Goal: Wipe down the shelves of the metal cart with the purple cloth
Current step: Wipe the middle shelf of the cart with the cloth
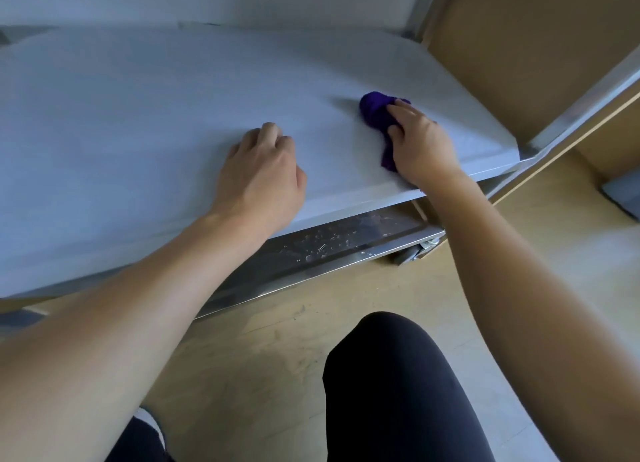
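The metal cart's shelf [138, 122] fills the upper half of the view, a pale grey flat surface. My right hand [419, 139] grips the bunched purple cloth [375, 113] and presses it on the shelf near its right front corner. A tail of the cloth hangs below my palm. My left hand [266, 174] rests on the shelf near the front edge, fingers curled under, holding nothing. Below, the lower shelf [329, 250] shows as a steel strip dotted with water drops.
A cart wheel [412, 252] sits under the lower shelf's right corner. A steel upright post [420, 8] rises at the back right. Brown cardboard [526, 46] stands to the right. My dark-clad knee [391, 385] is over the wooden floor [263, 357].
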`<action>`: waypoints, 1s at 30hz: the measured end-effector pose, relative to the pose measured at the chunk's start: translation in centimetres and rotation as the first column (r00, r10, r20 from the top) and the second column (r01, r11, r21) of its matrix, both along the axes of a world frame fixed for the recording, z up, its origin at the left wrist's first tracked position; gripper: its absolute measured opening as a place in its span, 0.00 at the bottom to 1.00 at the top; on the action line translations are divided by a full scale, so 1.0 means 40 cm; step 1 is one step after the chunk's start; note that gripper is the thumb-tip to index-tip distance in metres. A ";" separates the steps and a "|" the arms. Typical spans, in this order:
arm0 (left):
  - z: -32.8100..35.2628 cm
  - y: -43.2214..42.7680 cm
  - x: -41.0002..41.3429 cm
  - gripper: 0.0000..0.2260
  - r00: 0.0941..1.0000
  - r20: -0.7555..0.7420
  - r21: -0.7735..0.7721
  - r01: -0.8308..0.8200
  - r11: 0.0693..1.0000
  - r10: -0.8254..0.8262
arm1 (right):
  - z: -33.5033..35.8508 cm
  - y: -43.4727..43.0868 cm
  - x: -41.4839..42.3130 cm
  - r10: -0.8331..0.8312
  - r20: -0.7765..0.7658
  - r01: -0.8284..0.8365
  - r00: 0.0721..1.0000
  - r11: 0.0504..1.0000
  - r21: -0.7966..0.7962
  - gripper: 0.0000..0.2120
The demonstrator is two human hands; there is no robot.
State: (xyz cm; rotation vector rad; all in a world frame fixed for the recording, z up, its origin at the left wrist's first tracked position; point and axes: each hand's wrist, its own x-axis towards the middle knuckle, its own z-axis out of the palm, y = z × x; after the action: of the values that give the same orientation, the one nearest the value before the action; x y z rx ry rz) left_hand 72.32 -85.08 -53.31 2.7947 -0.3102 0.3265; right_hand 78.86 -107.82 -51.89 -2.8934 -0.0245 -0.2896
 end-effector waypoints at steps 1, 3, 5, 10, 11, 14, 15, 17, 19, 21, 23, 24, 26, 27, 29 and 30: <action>-0.001 0.001 0.000 0.16 1.000 0.000 -0.004 -0.001 1.000 0.001 | -0.001 0.016 -0.005 0.011 0.021 -0.011 1.000 1.000 0.008 0.19; -0.001 0.000 0.001 0.16 1.000 0.004 -0.008 -0.003 1.000 0.003 | -0.004 0.075 -0.023 0.082 0.050 -0.084 0.995 0.996 0.032 0.18; 0.000 -0.003 0.003 0.15 1.000 0.014 0.006 -0.002 1.000 0.002 | -0.006 0.150 -0.043 0.198 0.068 -0.201 0.978 0.979 0.038 0.18; 0.010 -0.011 -0.003 0.10 1.000 0.005 -0.004 -0.025 1.000 0.025 | -0.023 0.238 -0.059 0.317 0.085 -0.323 0.945 0.944 0.072 0.20; 0.010 -0.012 -0.004 0.11 1.000 0.002 0.006 -0.025 1.000 0.025 | -0.020 0.221 -0.052 0.325 0.080 -0.332 0.942 0.937 0.107 0.19; 0.007 -0.012 -0.006 0.15 1.000 -0.006 0.010 -0.024 1.000 0.024 | -0.016 0.131 -0.013 0.276 0.047 -0.279 0.960 0.955 0.100 0.20; 0.006 -0.010 -0.008 0.16 1.000 -0.005 0.001 -0.027 1.000 0.027 | -0.011 0.098 -0.002 0.219 0.031 -0.221 0.975 0.971 0.086 0.20; 0.003 -0.007 -0.010 0.16 0.999 0.010 -0.018 -0.037 0.999 0.037 | -0.003 0.052 0.010 0.095 0.009 -0.095 0.995 0.993 0.063 0.20; 0.003 -0.007 -0.010 0.16 0.999 0.015 -0.028 -0.044 0.999 0.044 | -0.003 0.055 0.008 0.056 0.018 -0.057 0.998 0.998 0.041 0.20; 0.006 -0.007 -0.009 0.16 0.999 0.008 -0.018 -0.049 0.999 0.049 | -0.007 0.105 -0.008 0.128 0.043 -0.130 0.991 0.990 0.048 0.19; 0.008 -0.005 -0.007 0.16 0.999 0.010 -0.001 -0.054 0.999 0.054 | -0.020 0.161 -0.024 0.230 0.057 -0.233 0.972 0.971 0.054 0.19; 0.008 -0.006 -0.007 0.16 0.998 0.011 0.007 -0.057 0.998 0.057 | -0.025 0.178 -0.030 0.262 0.059 -0.265 0.963 0.963 0.051 0.20; 0.008 -0.010 -0.009 0.16 0.998 0.012 0.019 -0.060 0.998 0.060 | -0.028 0.188 -0.031 0.278 0.068 -0.282 0.958 0.957 0.064 0.19; 0.009 -0.013 -0.010 0.16 0.998 0.010 0.023 -0.056 0.998 0.056 | -0.028 0.185 -0.029 0.271 0.076 -0.277 0.960 0.957 0.081 0.19; 0.017 -0.017 -0.011 0.16 0.999 -0.006 0.042 -0.051 0.998 0.051 | -0.028 0.175 -0.029 0.267 0.088 -0.275 0.960 0.957 0.097 0.19; 0.023 -0.019 -0.010 0.15 0.999 -0.015 0.061 -0.050 0.997 0.051 | -0.028 0.173 -0.030 0.266 0.089 -0.274 0.960 0.957 0.095 0.19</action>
State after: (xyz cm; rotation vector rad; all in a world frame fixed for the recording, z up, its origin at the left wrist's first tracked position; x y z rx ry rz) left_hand 71.91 -85.85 -52.39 2.8668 -0.2499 0.3105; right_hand 77.66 -100.89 -53.02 -2.7275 -0.4024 -0.3374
